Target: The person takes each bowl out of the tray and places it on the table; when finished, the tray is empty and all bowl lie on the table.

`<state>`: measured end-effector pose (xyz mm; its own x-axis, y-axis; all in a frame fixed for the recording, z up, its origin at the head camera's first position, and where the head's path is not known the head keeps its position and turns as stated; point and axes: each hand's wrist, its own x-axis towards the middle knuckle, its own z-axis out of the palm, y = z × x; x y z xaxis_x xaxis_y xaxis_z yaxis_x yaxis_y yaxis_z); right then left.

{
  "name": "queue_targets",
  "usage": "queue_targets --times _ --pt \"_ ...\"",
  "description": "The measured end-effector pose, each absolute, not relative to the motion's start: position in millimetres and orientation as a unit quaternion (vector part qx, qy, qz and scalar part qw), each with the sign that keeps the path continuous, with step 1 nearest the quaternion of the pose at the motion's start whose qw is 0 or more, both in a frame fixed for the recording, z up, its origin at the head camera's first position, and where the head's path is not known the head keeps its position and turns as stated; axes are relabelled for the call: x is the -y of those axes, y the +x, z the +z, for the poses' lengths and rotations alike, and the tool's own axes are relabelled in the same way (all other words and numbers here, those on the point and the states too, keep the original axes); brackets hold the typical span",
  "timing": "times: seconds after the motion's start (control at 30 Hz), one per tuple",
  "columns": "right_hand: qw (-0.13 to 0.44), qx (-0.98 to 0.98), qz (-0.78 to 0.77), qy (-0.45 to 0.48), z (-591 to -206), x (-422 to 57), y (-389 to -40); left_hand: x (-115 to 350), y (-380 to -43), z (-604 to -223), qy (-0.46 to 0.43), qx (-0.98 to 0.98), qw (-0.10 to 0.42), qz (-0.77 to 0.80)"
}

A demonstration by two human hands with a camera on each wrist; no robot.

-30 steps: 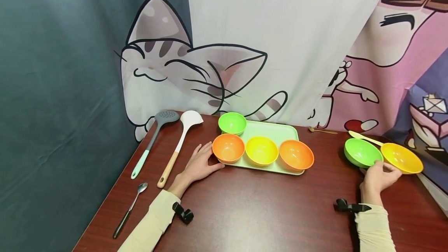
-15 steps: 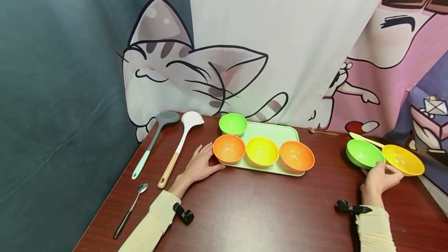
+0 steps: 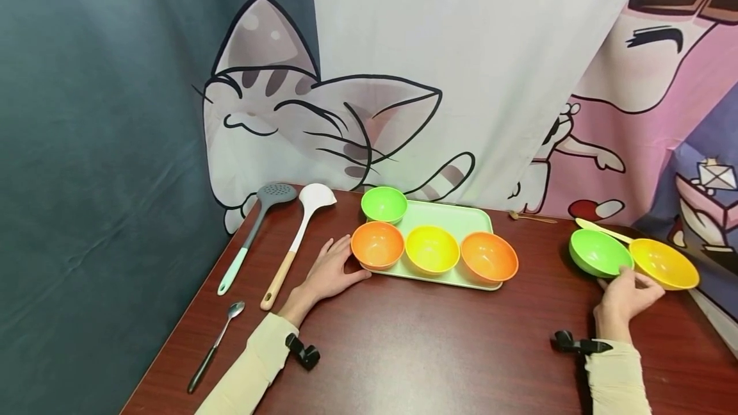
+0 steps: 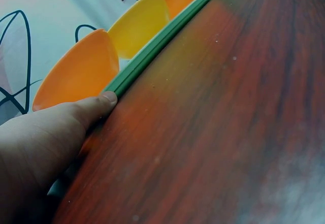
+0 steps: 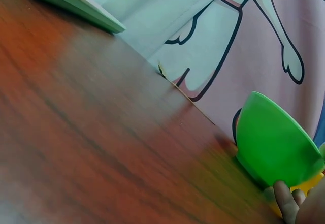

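Note:
My left hand (image 3: 331,272) lies at the left end of a pale green tray (image 3: 450,211), fingers spread along that side. In the left wrist view its thumb (image 4: 96,107) touches the tray's front corner. Along the tray's front stand an orange bowl (image 3: 377,246), a yellow bowl (image 3: 432,250) and a second orange bowl (image 3: 489,257); behind them is a green bowl (image 3: 384,204). Far to the right, my right hand (image 3: 625,293) pinches the near rim of another green bowl (image 3: 601,253). A yellow-orange bowl (image 3: 664,264) sits just right of it.
To the left lie a grey slotted turner (image 3: 259,216), a white ladle (image 3: 300,235) with a wooden handle, and a small spoon (image 3: 216,344). A yellow knife-like utensil (image 3: 599,228) and a thin small spoon (image 3: 532,216) lie at the back right. Curtains hang behind the table.

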<state>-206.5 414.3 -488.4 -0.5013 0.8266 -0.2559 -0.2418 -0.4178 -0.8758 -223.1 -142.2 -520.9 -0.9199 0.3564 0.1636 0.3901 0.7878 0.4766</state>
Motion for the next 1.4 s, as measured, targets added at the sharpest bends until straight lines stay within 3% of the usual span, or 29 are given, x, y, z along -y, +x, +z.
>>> queue_targets --times 1.0,1.4 --pt "0.365 0.533 0.702 -0.298 -499.3 -367.7 -181.8 144.1 -220.5 -521.0 -0.196 0.943 0.039 -0.267" --pt "0.301 0.551 0.749 -0.211 -501.1 -357.4 -180.0 142.9 -222.4 -521.9 -0.201 0.942 0.043 -0.267"
